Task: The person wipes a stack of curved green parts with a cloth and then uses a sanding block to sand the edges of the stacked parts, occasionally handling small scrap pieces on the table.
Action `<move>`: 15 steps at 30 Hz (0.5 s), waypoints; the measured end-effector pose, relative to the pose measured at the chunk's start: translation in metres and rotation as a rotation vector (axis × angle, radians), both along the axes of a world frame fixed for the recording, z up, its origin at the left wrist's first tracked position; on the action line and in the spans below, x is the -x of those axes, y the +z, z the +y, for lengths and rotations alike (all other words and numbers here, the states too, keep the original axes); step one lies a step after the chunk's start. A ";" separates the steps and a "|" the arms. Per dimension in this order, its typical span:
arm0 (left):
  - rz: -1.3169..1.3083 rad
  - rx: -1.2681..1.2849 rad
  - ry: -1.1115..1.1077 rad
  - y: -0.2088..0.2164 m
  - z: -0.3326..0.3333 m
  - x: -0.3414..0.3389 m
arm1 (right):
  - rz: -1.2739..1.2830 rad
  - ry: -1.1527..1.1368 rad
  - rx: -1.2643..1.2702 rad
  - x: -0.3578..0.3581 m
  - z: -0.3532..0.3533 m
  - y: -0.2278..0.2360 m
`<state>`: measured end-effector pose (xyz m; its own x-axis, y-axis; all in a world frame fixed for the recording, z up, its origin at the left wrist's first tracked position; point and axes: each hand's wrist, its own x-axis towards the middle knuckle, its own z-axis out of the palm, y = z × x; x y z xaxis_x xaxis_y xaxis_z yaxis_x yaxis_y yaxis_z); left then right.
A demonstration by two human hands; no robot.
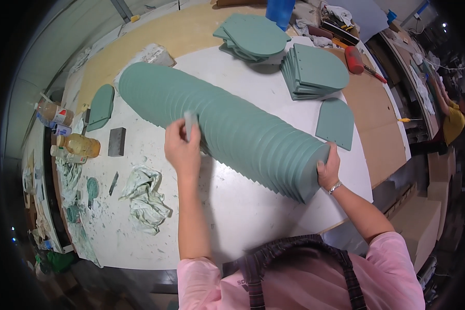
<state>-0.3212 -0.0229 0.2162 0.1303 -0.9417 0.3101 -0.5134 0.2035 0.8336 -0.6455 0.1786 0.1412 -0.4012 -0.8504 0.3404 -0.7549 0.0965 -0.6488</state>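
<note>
Evidently the white worktop [253, 222] bears a long, slanting row of overlapping green panels [232, 124], fanned perhaps to leave each edge exposed. The right hand [329, 169] curls its fingers at the row's near end, probably to steady it, how tightly I cannot tell; the left hand [183, 151] pinches a small pale block [189, 124] between closed fingers, touching or just off the row.

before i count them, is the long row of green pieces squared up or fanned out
Fanned out: along the row of green pieces, stepped edges show one after another.
</note>
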 end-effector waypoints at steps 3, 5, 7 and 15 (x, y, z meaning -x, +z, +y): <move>-0.073 0.030 0.190 -0.017 0.012 -0.027 | 0.010 0.024 0.023 0.000 0.000 0.000; -0.121 0.023 0.206 -0.011 0.014 -0.015 | 0.013 0.008 0.004 0.001 0.003 0.003; -0.289 0.392 -0.160 0.007 0.011 0.012 | 0.009 0.014 0.000 0.001 0.002 0.005; -0.281 0.255 -0.061 0.009 -0.015 -0.010 | -0.003 0.000 0.012 0.001 0.002 0.002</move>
